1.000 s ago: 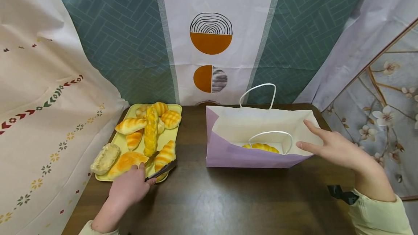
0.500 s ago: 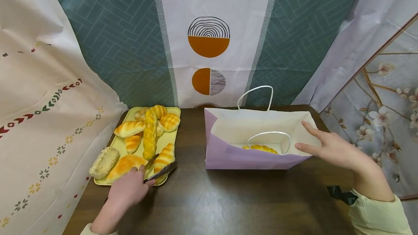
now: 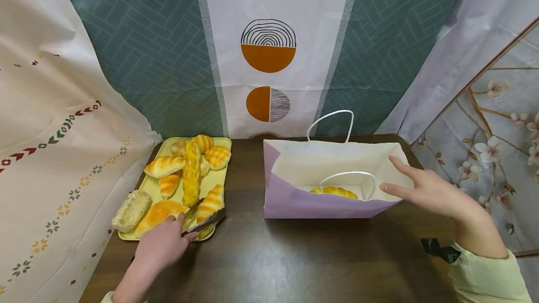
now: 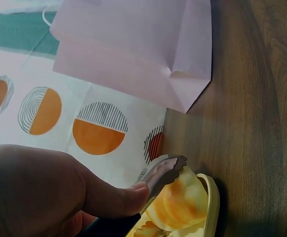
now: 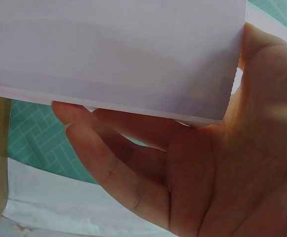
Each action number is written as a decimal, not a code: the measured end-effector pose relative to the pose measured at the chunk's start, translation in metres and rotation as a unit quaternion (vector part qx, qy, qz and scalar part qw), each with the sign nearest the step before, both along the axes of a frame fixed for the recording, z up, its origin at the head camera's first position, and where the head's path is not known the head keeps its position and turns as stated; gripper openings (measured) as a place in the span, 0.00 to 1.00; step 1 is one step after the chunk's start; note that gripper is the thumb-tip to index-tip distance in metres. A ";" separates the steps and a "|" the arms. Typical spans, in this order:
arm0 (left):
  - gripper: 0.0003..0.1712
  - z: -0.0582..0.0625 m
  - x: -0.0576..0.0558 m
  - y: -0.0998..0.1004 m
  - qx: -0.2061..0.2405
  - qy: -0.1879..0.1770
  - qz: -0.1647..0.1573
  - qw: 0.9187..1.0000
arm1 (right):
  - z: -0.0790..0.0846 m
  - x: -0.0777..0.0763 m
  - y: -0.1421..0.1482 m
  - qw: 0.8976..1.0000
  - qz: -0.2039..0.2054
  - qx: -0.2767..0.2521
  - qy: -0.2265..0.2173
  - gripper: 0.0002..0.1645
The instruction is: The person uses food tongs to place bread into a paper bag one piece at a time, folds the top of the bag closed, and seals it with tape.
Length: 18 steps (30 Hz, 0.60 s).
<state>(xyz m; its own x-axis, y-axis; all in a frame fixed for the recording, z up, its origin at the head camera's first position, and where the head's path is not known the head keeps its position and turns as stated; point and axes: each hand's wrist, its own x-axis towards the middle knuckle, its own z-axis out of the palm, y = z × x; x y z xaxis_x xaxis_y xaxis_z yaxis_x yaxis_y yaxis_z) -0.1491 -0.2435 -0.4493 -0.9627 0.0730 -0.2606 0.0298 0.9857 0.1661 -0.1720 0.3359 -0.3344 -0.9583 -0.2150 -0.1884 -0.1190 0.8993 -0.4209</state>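
Note:
In the head view my left hand [image 3: 162,246] grips a pair of metal tongs [image 3: 209,221] over the front of a yellow tray [image 3: 124,236]. The tong arms stand on either side of a striped bread roll [image 3: 210,204]; contact with it is hard to tell. The left wrist view has my thumb pressing along the tongs [image 4: 159,178] beside that roll [image 4: 185,200]. At the right end of a lilac paper bag [image 3: 311,207], my right hand [image 3: 438,193] touches the rim with spread fingers. In the right wrist view its fingers [image 5: 118,180] lie along the bag's edge [image 5: 133,64].
Several other breads share the tray, among them a long twisted loaf [image 3: 192,174], a round bun [image 3: 162,214] and a pale oval loaf [image 3: 132,211]. A yellow bread [image 3: 335,192] lies inside the bag, whose white handles [image 3: 330,115] stand up. A patterned curtain [image 3: 269,60] hangs behind the table [image 3: 269,261].

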 end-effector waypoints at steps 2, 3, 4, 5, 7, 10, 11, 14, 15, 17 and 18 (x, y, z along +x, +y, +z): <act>0.46 -0.001 0.000 0.000 0.001 0.005 0.000 1.000 | 0.000 -0.001 0.000 1.000 -0.004 0.000 0.003 0.55; 0.46 -0.001 -0.001 0.000 0.000 0.008 -0.001 1.000 | 0.000 -0.001 0.000 1.000 -0.006 0.000 0.003 0.55; 0.46 -0.001 -0.001 0.000 0.000 0.010 -0.002 1.000 | 0.000 -0.002 0.000 1.000 -0.009 0.000 0.004 0.55; 0.46 -0.002 -0.001 0.000 0.000 0.013 -0.002 1.000 | 0.000 -0.002 0.000 1.000 -0.010 0.000 0.008 0.56; 0.45 -0.002 -0.001 0.000 0.000 0.016 -0.003 1.000 | -0.001 -0.004 -0.001 1.000 -0.015 0.001 0.016 0.55; 0.45 -0.003 -0.001 0.000 0.004 0.022 -0.003 1.000 | -0.002 -0.007 -0.002 0.999 -0.021 -0.002 0.028 0.54; 0.44 -0.003 -0.001 0.000 0.006 0.024 -0.003 1.000 | -0.002 -0.008 -0.002 0.999 -0.023 -0.002 0.032 0.54; 0.44 -0.003 0.000 0.000 0.014 0.031 -0.002 0.999 | -0.002 -0.009 -0.002 0.999 -0.028 -0.004 0.032 0.54; 0.44 -0.002 0.000 0.000 0.017 0.034 0.000 0.999 | -0.002 -0.009 -0.002 0.999 -0.028 -0.004 0.031 0.54; 0.44 -0.001 0.000 0.000 0.020 0.038 0.001 0.999 | -0.002 -0.009 -0.002 0.999 -0.028 -0.003 0.031 0.54; 0.44 -0.001 0.000 0.000 0.021 0.039 0.000 0.999 | -0.002 -0.009 -0.002 0.999 -0.028 -0.003 0.030 0.54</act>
